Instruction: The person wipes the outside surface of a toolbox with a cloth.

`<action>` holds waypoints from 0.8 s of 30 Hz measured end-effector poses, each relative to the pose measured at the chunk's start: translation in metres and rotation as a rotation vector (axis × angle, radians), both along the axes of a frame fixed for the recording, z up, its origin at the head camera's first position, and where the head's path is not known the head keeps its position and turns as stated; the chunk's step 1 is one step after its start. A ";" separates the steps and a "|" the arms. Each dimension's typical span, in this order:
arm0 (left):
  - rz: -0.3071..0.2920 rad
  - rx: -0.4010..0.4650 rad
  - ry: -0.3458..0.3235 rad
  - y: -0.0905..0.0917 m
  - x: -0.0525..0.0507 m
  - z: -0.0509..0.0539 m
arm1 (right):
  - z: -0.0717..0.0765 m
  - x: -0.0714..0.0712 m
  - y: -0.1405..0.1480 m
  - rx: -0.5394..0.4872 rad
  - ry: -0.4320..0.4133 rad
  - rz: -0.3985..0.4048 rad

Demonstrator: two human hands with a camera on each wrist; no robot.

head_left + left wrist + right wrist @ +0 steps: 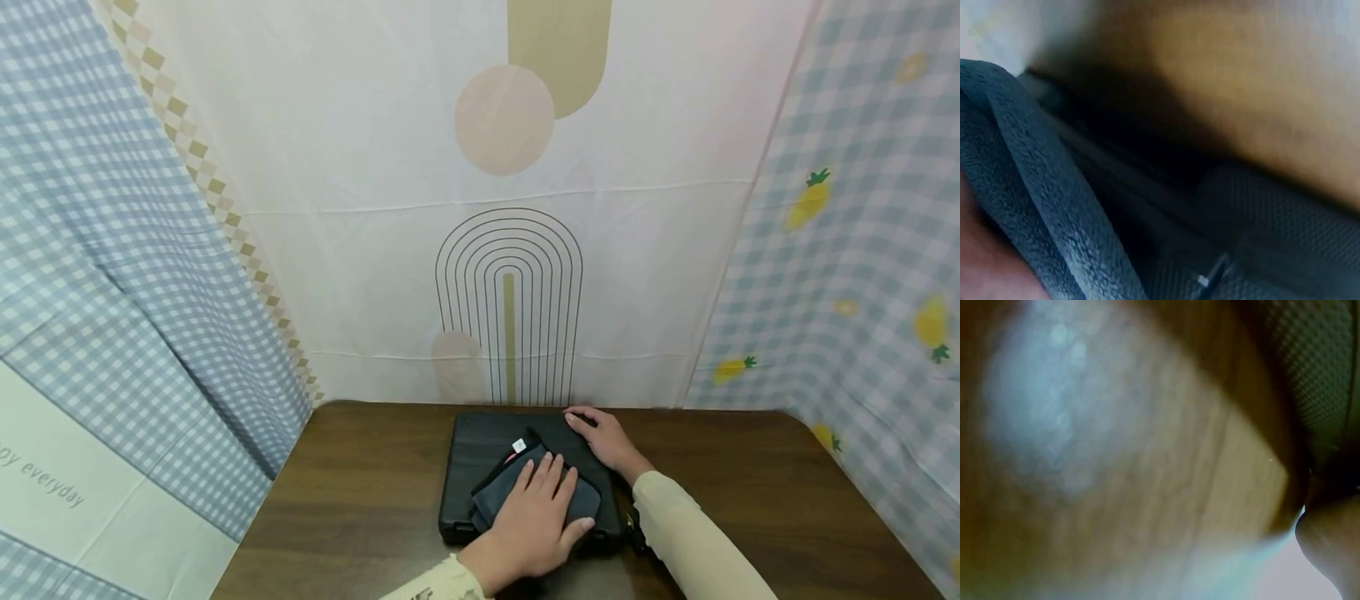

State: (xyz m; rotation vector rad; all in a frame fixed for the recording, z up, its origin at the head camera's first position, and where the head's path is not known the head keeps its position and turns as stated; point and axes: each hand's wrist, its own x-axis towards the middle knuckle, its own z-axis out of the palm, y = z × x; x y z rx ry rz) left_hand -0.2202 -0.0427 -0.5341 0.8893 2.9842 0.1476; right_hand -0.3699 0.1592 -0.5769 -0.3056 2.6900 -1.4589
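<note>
A flat black case [495,433] lies at the table's far edge, with a patterned surface in the wrist views. On top of it is a folded dark grey fuzzy cloth [491,497] with a small white tag [519,445]. My left hand [534,515] rests on the cloth, fingers extended and slightly spread. In the left wrist view the cloth [1054,187] fills the left side, beside the case [1260,206]. My right hand [606,440] holds the case's far right corner, its fingers over the edge. The right wrist view shows the case [1322,369] and part of that hand [1335,544].
The brown wooden table [352,483] extends to both sides of the case. A white patterned curtain [360,292] hangs behind it, with checked curtains at the left [150,208] and right [862,250]. A dark strap [637,533] lies by the case's right side.
</note>
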 end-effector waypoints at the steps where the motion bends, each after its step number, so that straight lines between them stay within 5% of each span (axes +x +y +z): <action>1: 0.015 0.010 -0.014 -0.001 -0.003 0.002 | 0.001 0.000 0.000 0.002 -0.003 0.000; 12: 0.263 0.184 -0.086 -0.052 -0.049 0.010 | 0.003 0.000 -0.004 0.053 -0.025 0.009; 24: 0.499 0.436 -0.170 -0.107 -0.067 0.010 | 0.003 -0.001 -0.003 0.038 -0.033 -0.001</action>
